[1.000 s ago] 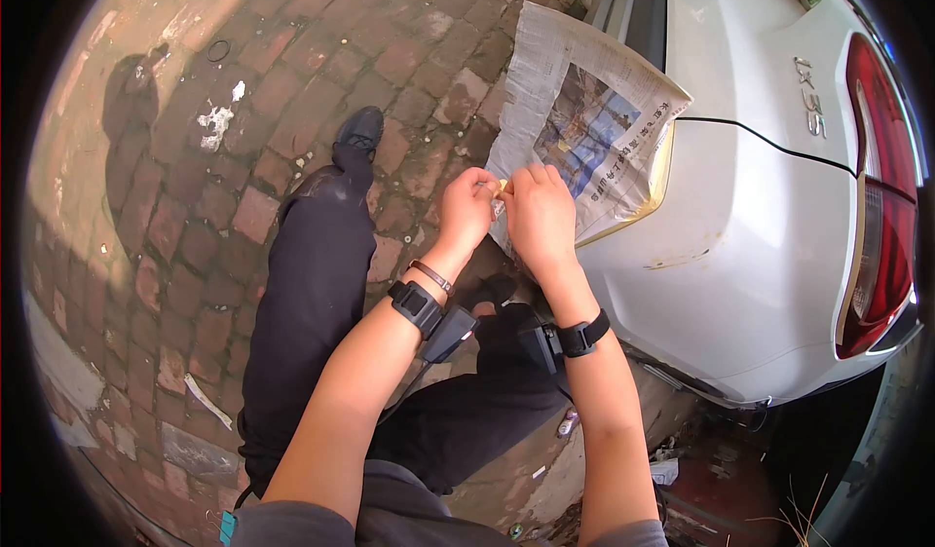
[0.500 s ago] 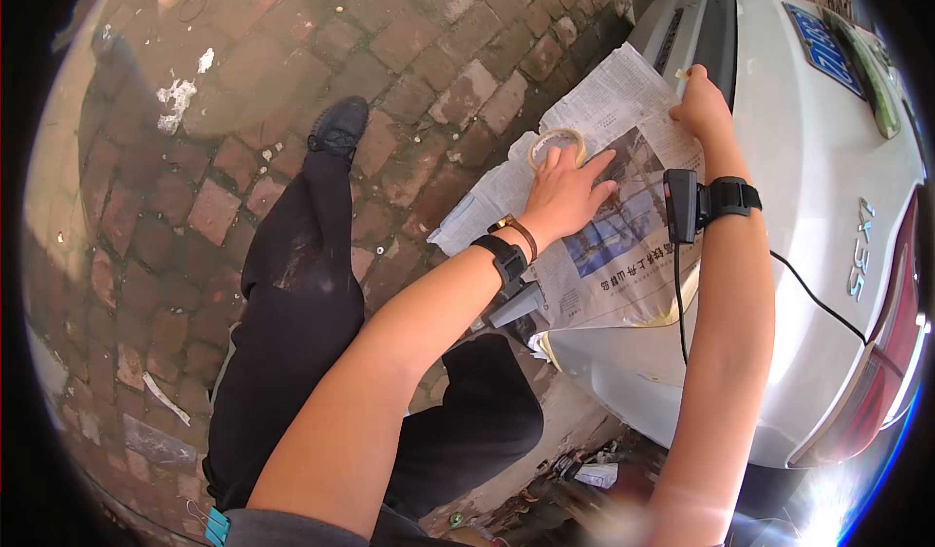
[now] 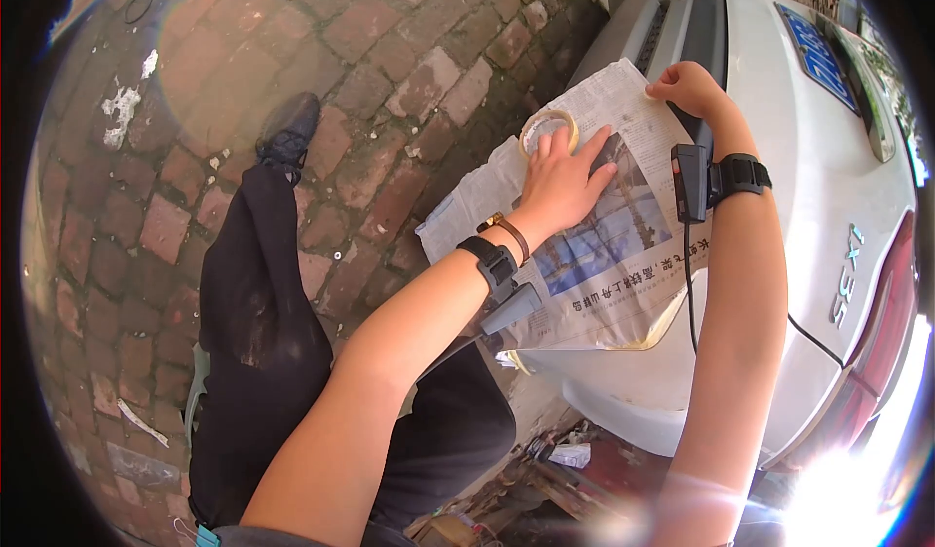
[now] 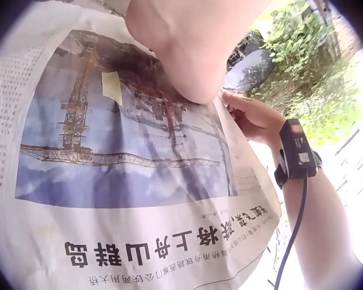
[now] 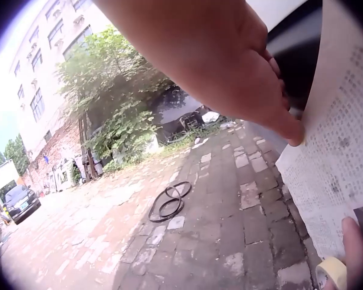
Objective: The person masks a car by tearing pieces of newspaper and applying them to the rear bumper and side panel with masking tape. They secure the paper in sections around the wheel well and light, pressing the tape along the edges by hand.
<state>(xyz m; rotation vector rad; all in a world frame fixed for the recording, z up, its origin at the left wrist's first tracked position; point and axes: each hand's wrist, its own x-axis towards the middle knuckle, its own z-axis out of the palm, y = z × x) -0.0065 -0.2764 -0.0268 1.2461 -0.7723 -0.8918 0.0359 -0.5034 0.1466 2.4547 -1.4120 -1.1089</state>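
A sheet of newspaper (image 3: 623, 99) with a large photo lies over the rear corner of a white car (image 3: 760, 352). My left hand (image 3: 563, 185) rests on it with fingers spread. A roll of masking tape (image 3: 571, 130) sits at its fingertips, partly behind them; the roll (image 5: 333, 270) also shows low in the right wrist view. My right hand (image 3: 690, 91) pinches a small piece of masking tape (image 5: 303, 142) at the paper's far edge, its other fingers curled. In the left wrist view, a short tape strip (image 4: 112, 88) sticks to the photo.
Dark bumper trim (image 3: 706, 21) runs beyond the paper. A grey flat piece (image 3: 511, 308) shows below my left wrist. Brick paving (image 3: 390, 40) lies left of the car, with a black loop (image 5: 169, 202) on it. A cable (image 3: 692, 294) hangs from my right wrist camera.
My hands were together at the tape, then parted: the left went onto the newspaper, the right to its far edge. Since then the right hand has shifted slightly left onto that edge.
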